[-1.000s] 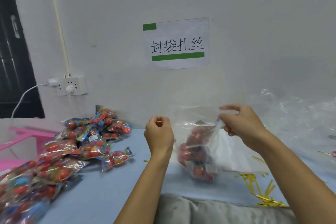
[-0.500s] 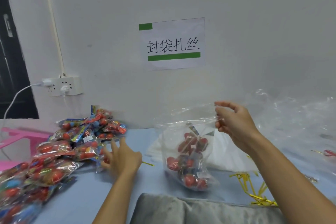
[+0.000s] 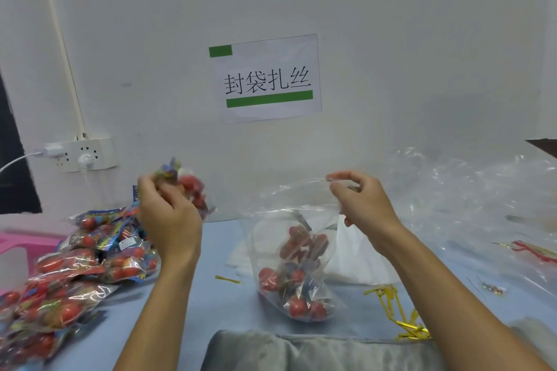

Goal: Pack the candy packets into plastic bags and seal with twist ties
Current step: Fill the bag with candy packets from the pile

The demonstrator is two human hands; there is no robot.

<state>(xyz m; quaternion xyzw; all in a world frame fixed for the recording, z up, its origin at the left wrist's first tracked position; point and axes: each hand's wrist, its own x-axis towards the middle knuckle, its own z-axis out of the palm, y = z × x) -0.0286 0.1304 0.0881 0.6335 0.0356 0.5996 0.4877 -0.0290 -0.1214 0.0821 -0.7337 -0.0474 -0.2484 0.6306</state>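
My left hand (image 3: 168,214) grips a candy packet (image 3: 188,187) of red balls, lifted above the table to the left of the bag. My right hand (image 3: 361,205) pinches the rim of a clear plastic bag (image 3: 289,265) and holds its mouth open. The bag hangs down to the table with several red candy packets inside. A heap of candy packets (image 3: 78,268) lies at the left. Gold twist ties (image 3: 394,310) lie scattered on the table at the lower right, and a single one (image 3: 228,279) lies between my arms.
Crumpled empty clear bags (image 3: 470,199) pile up at the right against the wall. A pink object (image 3: 18,244) sits at the far left edge. A wall socket (image 3: 87,155) with plugs is at the left. Grey cloth (image 3: 301,352) lies at the table's near edge.
My left hand reached down to the heap, took a candy packet and rose with it toward the bag. My right hand kept holding the bag's rim.
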